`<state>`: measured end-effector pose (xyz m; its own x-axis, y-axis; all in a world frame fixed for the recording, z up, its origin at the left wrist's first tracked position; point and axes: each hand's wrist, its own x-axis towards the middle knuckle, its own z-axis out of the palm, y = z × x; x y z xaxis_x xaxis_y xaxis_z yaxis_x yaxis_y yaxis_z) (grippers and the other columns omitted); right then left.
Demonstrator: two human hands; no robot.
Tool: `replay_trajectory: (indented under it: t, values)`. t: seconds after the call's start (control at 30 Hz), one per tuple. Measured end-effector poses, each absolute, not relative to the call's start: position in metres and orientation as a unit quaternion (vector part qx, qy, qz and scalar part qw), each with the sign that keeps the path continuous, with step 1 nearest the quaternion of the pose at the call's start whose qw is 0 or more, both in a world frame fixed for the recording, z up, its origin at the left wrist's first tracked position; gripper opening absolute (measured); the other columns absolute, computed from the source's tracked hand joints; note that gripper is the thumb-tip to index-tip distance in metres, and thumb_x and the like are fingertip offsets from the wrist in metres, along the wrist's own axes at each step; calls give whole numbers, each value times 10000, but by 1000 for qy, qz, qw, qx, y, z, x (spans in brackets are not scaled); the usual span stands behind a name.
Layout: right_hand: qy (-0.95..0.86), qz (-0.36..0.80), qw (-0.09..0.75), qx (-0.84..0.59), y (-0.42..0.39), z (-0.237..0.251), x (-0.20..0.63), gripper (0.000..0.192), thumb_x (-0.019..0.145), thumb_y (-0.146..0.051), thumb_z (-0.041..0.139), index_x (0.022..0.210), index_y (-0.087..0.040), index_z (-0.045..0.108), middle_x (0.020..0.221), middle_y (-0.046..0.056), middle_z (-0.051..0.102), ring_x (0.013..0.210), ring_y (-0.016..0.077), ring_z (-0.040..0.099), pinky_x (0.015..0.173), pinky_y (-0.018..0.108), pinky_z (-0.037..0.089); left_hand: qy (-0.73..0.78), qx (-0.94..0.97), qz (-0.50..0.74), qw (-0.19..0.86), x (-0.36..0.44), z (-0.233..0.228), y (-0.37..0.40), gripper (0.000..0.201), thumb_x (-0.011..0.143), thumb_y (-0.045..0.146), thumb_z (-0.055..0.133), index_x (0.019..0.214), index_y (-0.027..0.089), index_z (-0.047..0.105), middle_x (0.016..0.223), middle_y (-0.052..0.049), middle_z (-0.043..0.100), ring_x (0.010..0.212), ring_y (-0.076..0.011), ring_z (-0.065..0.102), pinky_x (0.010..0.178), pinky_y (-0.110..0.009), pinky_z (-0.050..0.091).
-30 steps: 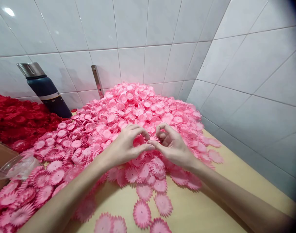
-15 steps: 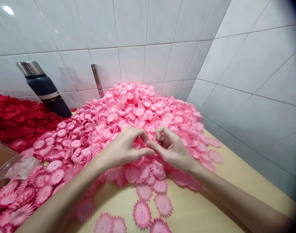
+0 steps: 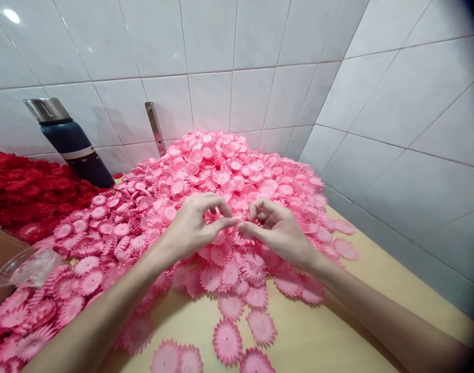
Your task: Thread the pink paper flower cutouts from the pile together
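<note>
A large heap of pink fabric flower pieces (image 3: 217, 171) covers the middle of a pale yellow table (image 3: 310, 336). My left hand (image 3: 194, 228) and my right hand (image 3: 278, 230) meet over the front of the heap, thumbs and forefingers nearly touching. Together they pinch a small pink flower piece (image 3: 237, 216) between the fingertips; most of it is hidden by the fingers. Loose pink pieces (image 3: 227, 342) lie on the table below my wrists.
A heap of red flower pieces (image 3: 30, 194) lies at the left. A dark blue flask with a steel cap (image 3: 71, 145) stands against the tiled wall. A clear plastic bag (image 3: 25, 267) sits at the left edge. Tiled walls meet in the corner behind the heap.
Both hands rose slightly and the fingertips shifted on the small pink piece; the left thumb now points more to the right. The heaps did not move.
</note>
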<state>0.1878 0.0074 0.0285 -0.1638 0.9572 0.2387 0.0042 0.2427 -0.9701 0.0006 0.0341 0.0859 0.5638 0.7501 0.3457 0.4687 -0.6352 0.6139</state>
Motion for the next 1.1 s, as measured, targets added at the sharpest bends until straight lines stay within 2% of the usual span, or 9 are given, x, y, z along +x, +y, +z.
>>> replay_trajectory:
  t: [0.23, 0.33, 0.4, 0.5, 0.57, 0.73, 0.9, 1.0, 1.1]
  values:
    - [-535, 359, 614, -456, 24, 28, 206, 304, 823, -405, 705, 750, -206, 486, 587, -65, 436, 485, 60, 338, 424, 203, 268, 393, 797, 386, 248, -6, 104, 31, 173, 857, 264, 635, 728, 172, 566, 771, -7, 626, 699, -131, 578, 622, -268, 476]
    - [-527, 338, 630, -461, 28, 29, 212, 301, 795, -371, 740, 735, -202, 498, 640, -46, 476, 552, 73, 422, 490, 211, 350, 438, 778, 392, 223, -20, 105, 42, 180, 849, 358, 641, 835, 178, 640, 868, -41, 679, 753, -163, 622, 636, -293, 502]
    - [-546, 337, 622, -450, 27, 30, 211, 260, 763, -330, 773, 771, -202, 547, 695, -29, 527, 610, 87, 489, 546, 219, 411, 481, 773, 381, 164, -27, 99, 51, 206, 844, 351, 640, 949, 176, 671, 979, -69, 697, 815, -191, 636, 683, -330, 522]
    - [-575, 364, 601, -420, 23, 29, 205, 214, 764, -299, 773, 867, -199, 615, 838, 17, 615, 760, 125, 584, 683, 256, 490, 520, 782, 342, 39, -32, 88, 60, 364, 837, 292, 638, 1174, 156, 623, 1170, -117, 653, 960, -244, 618, 848, -438, 504]
    - [-588, 376, 586, -412, 22, 28, 202, 212, 774, -303, 762, 889, -195, 620, 869, 26, 626, 802, 136, 598, 720, 271, 500, 513, 786, 345, 25, -30, 85, 60, 367, 848, 283, 620, 1193, 157, 612, 1188, -116, 640, 994, -246, 608, 881, -451, 494]
    - [-593, 382, 568, -425, 18, 26, 198, 291, 751, -324, 781, 864, -216, 536, 688, -56, 455, 600, 84, 451, 539, 221, 427, 440, 820, 350, 109, -18, 88, 49, 171, 868, 248, 596, 1006, 169, 659, 1011, -66, 700, 877, -180, 627, 776, -345, 518]
    - [-612, 415, 538, -405, 11, 28, 194, 303, 782, -338, 749, 836, -220, 475, 691, -61, 412, 586, 88, 405, 549, 245, 425, 373, 847, 316, 208, -5, 88, 39, 133, 890, 275, 586, 887, 167, 663, 865, -34, 698, 753, -133, 618, 629, -258, 477]
    - [-622, 412, 528, -406, 8, 30, 191, 317, 787, -334, 741, 805, -218, 447, 665, -66, 388, 553, 86, 362, 490, 238, 351, 340, 856, 294, 254, -2, 87, 35, 156, 876, 317, 617, 860, 167, 657, 830, -25, 687, 726, -128, 603, 650, -267, 474]
    - [-627, 415, 518, -408, 6, 32, 188, 327, 781, -312, 745, 794, -218, 433, 654, -69, 392, 541, 83, 367, 472, 236, 313, 317, 857, 272, 302, -2, 86, 33, 177, 836, 332, 671, 923, 179, 649, 879, -21, 681, 775, -132, 605, 698, -270, 484]
